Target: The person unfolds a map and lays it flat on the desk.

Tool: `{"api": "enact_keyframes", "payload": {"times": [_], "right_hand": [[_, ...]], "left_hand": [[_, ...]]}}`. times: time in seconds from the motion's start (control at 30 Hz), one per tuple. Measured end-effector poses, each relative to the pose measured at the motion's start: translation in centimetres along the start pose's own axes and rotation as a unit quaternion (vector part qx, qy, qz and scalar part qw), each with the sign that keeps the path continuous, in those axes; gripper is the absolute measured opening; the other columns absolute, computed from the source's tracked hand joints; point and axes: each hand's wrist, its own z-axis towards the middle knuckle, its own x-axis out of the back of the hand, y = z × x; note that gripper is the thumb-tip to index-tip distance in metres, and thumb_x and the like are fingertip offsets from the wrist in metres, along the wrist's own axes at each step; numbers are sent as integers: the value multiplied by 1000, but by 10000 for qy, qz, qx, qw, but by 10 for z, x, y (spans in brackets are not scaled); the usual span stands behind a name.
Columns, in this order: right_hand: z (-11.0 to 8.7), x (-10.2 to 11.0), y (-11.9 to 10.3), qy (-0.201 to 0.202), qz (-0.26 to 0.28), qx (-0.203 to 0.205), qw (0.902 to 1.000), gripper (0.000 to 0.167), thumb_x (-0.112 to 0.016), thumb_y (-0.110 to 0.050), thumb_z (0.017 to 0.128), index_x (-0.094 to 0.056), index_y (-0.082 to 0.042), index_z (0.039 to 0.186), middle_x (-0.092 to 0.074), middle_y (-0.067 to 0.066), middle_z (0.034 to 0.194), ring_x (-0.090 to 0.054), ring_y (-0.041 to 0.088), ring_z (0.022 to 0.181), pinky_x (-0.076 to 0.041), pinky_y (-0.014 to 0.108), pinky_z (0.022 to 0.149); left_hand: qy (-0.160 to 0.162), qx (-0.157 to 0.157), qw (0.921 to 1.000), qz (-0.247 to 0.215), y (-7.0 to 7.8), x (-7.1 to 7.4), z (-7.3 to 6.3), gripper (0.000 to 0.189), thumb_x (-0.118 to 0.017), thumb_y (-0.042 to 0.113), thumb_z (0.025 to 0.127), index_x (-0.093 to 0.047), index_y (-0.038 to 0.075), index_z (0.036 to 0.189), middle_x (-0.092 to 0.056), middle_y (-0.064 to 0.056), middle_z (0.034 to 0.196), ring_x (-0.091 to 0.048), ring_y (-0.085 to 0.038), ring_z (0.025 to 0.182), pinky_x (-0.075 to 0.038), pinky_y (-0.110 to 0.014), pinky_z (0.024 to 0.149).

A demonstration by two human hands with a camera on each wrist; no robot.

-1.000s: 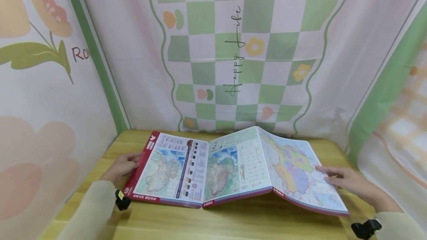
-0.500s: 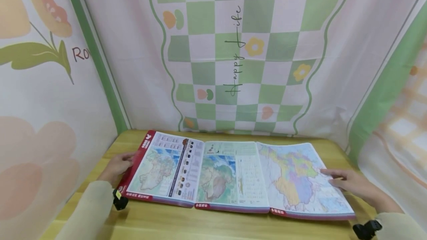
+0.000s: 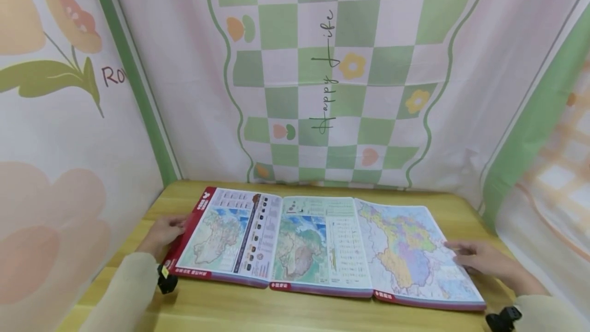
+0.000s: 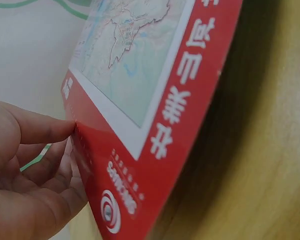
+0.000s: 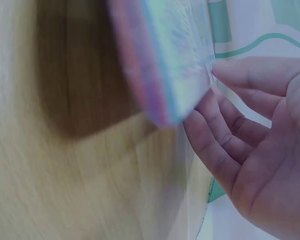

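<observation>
A folding map (image 3: 304, 255) lies spread across the table in three panels, each printed with a coloured map. Its left side carries a red border (image 4: 115, 165) with white lettering. My left hand (image 3: 163, 233) pinches that border between thumb and fingers, its fingers partly tucked under the edge. At the opposite end, my right hand (image 3: 486, 261) pinches the edge of the right panel (image 3: 410, 250). In the right wrist view, the panel's blurred corner (image 5: 165, 105) stands above the wood, casting a shadow, with the fingers beneath it.
The wooden table (image 3: 295, 316) shows in front of the map and at both sides. Behind it hangs a curtain (image 3: 318, 65) with green and white checks. Printed fabric also closes in the left and right. Each wrist wears a small black camera (image 3: 167, 279).
The raised fold between the middle and right panels has come down, and the map now lies nearly flat. Both hands kept hold of its ends; the right one sits slightly lower.
</observation>
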Motion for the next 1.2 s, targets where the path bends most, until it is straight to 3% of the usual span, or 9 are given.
{"api": "enact_keyframes", "payload": {"times": [0.1,0.23,0.43,0.6,0.8,0.93,1.0,1.1,1.2], "right_hand": [[-1,0,1,-141,275,-41,9995,41,-60,-9,99,-54,19,128,-68,18,97,-58,5,71,-52,24,60],[0,0,1,-95,199,-269,9994,50,-58,-12,100,-44,23,131,-69,18,96,-60,5,75,-53,24,63],[1,-9,9,-88,463,-439,9979,52,-57,-13,100,-40,25,132,-65,8,83,-56,9,67,-51,23,59],[3,-15,11,104,411,-636,9971,54,-58,-18,101,-42,22,134,-68,8,86,-57,11,66,-50,24,58],[4,-20,6,295,235,-518,9979,52,-58,-18,101,-46,20,134,-58,5,72,-52,13,60,-46,25,54],[9,-21,-2,553,-211,-211,9980,46,-59,-18,100,-54,18,128,-68,14,87,-60,15,74,-51,26,62],[12,-22,-8,730,-566,-36,9957,43,-60,-19,100,-59,15,126,-70,17,99,-64,21,85,-53,29,68],[15,-24,-19,935,-907,170,9913,39,-61,-19,100,-63,12,123,-71,19,101,-66,31,91,-55,36,72],[18,-26,-32,1042,-1035,311,9887,39,-59,-18,101,-61,13,125,-70,23,104,-66,38,93,-57,46,75]], "left_hand": [[29,-26,10000,73,-2,0,0,46,-50,8,103,-44,-4,146,-46,-30,143,-49,-43,125,-45,-57,100],[95,-115,9997,180,-2,1,-2,46,-53,7,101,-44,-7,144,-48,-31,141,-50,-44,125,-46,-56,100],[220,-123,9997,45,1,2,-3,48,-55,0,97,-44,-9,143,-54,-30,135,-54,-41,121,-49,-50,98],[242,-112,9996,54,6,2,-5,46,-53,6,101,-44,-7,145,-51,-29,139,-53,-39,121,-49,-49,98],[118,-172,9996,194,15,-1,-10,50,-53,19,105,-41,-3,148,-47,-27,143,-50,-41,125,-45,-56,102],[19,-511,9979,396,25,-7,-13,50,-55,23,104,-45,-2,146,-51,-26,139,-51,-40,124,-44,-58,103],[26,-849,9947,587,31,-13,-15,49,-57,21,103,-48,-2,145,-53,-27,138,-51,-42,124,-43,-58,103],[64,-1301,9855,1086,41,-22,-18,47,-60,19,101,-51,0,144,-53,-27,139,-50,-43,126,-42,-59,104],[101,-1734,9687,1773,50,-31,-23,47,-61,20,100,-53,1,143,-52,-28,139,-51,-46,125,-44,-60,101]]}}
